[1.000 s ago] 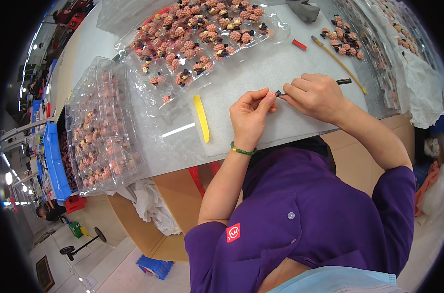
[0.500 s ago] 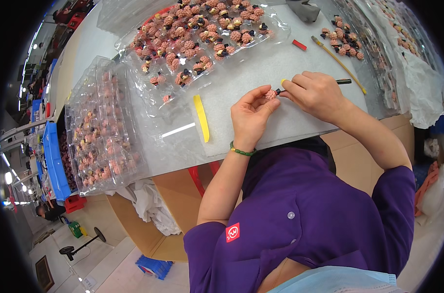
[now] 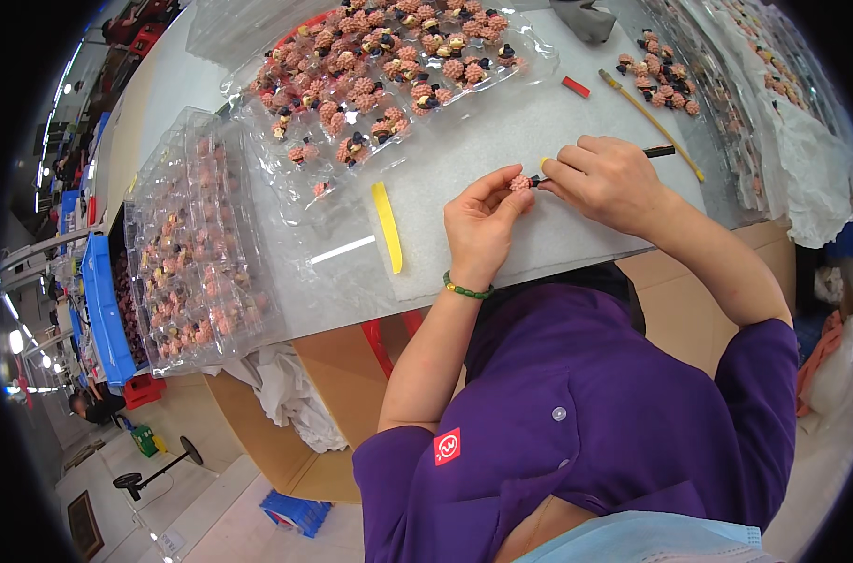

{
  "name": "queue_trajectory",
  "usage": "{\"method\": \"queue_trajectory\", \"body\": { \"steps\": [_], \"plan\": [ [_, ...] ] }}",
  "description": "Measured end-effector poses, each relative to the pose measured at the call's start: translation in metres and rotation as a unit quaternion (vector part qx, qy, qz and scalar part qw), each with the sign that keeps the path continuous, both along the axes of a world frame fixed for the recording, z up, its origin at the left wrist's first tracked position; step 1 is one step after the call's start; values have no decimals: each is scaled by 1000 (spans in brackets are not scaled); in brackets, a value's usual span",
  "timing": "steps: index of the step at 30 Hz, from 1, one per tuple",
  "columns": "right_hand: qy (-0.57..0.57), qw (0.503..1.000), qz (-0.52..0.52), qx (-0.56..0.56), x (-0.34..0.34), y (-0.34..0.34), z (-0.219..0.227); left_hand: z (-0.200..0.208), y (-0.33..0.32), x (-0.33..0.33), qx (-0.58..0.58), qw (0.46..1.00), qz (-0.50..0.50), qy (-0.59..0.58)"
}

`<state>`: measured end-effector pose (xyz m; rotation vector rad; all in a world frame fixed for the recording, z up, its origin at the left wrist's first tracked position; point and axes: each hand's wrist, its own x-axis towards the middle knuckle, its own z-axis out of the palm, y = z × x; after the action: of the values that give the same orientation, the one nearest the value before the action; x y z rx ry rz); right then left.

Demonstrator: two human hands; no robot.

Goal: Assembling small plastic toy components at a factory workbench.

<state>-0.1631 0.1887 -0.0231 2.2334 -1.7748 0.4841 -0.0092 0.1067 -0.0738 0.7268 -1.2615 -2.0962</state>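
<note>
My left hand (image 3: 483, 227) pinches a small figurine (image 3: 519, 183) with a knobbly pink head and a dark part, between thumb and fingers. Close beside it, my right hand (image 3: 607, 186) is closed around a thin black-handled tool (image 3: 660, 151) like a fine brush or pen; its kind is unclear. The working tip lies at the figurine's dark part, mostly covered by my fingers. Something yellow (image 3: 545, 162) wraps a fingertip of my right hand. Both hands are just above a white foam sheet (image 3: 464, 150) on the table.
A clear blister tray (image 3: 530, 70) of similar figurines lies at the far side, and stacked trays (image 3: 197, 253) stand left. A yellow strip (image 3: 386, 228), a red piece (image 3: 575, 87) and a yellow-brown stick (image 3: 656, 124) lie around the foam. Loose figurines (image 3: 666, 80) sit at far right.
The figurine has turned slightly in my left fingers. My right hand has shifted a little, and the rear end of the tool points slightly higher.
</note>
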Motion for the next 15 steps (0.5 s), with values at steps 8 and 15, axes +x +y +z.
{"method": "queue_trajectory", "body": {
  "steps": [8, 15],
  "plan": [
    [-17, 1000, -2, -13, 0, 2, -4, 1, 0, 0, -8, 1000, 4, 1],
    [-21, 1000, -10, -6, 0, 3, -7, 2, 1, 0, -6, 1000, 9, -2]
  ]
}}
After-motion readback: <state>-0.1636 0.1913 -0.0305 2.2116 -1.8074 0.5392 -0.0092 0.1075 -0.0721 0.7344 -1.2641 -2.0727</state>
